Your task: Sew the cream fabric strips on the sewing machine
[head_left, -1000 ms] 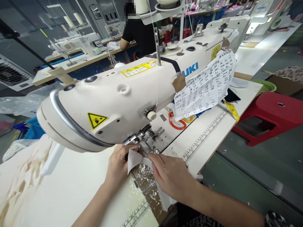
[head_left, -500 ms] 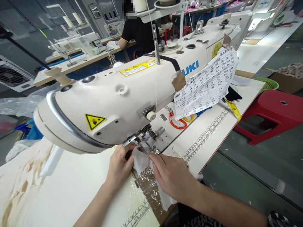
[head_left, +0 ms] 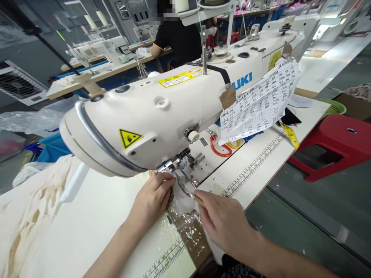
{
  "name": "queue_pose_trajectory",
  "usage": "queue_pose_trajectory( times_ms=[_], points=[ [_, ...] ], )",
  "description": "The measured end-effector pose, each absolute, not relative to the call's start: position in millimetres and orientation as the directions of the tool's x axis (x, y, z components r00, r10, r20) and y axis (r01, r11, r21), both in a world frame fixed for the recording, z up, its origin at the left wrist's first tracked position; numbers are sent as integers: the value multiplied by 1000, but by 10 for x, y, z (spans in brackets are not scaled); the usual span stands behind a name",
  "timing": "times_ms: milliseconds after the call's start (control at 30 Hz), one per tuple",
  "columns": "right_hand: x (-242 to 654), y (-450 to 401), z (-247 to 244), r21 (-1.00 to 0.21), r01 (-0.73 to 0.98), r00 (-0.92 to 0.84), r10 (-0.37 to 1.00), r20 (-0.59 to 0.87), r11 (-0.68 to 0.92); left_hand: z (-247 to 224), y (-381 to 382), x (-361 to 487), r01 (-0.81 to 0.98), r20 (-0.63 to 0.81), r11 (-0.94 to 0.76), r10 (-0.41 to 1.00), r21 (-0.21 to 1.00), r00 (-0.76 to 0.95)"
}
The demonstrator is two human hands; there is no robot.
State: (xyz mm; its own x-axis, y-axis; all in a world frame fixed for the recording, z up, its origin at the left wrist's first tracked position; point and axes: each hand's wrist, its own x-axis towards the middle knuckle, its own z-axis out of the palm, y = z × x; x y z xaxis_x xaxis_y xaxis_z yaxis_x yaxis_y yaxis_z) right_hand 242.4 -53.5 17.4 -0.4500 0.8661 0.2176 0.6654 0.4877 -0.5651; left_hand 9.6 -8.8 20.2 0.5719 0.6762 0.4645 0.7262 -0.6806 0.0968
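Observation:
A thin white piece of fabric (head_left: 183, 200) lies under the presser foot area (head_left: 185, 164) of a white sewing machine (head_left: 139, 116). My left hand (head_left: 152, 195) is closed at the fabric's left edge, its fingertips pinched just in front of the needle area. On the other side, my right hand (head_left: 224, 218) pinches the fabric's right edge, beside a thin brownish strip whose kind I cannot make out. More of the white fabric hangs below my right hand. Clear plastic over brown tape (head_left: 188, 227) covers the table's front edge beneath it.
Orange-handled scissors (head_left: 220, 147) lie behind the needle area. A handwritten paper sheet (head_left: 261, 100) hangs on the machine. Printed rulers (head_left: 252, 164) run along the table. Beige fabric (head_left: 31, 216) lies at left, a red stool (head_left: 339, 143) stands at right, and a person (head_left: 179, 40) sits beyond.
The view has shifted, so the machine appears further right and slightly higher. My left fingers have come over the fabric's edge near the foot; my right hand still pinches its right side.

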Motion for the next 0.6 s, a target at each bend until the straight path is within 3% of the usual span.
queue_pose_trajectory(
  times_ms=[67,133,267,433,600],
  points=[
    [2625,-683,225,-702,563,-464,870,167,436,230,-141,135,742,434,-668,686,57,584],
    [2824,-847,272,-752,510,-497,857,139,417,234,-191,192,771,410,-637,704,3,581],
    [3055,-1103,303,-732,556,-489,867,95,394,175,-253,328,837,393,-540,753,-88,527],
    [3106,-1178,245,-696,559,-502,852,149,451,74,-328,441,885,378,-451,803,-120,460],
    [3151,-1161,174,-674,556,-526,834,169,487,22,-399,436,876,372,-458,794,-155,481]
  ],
)
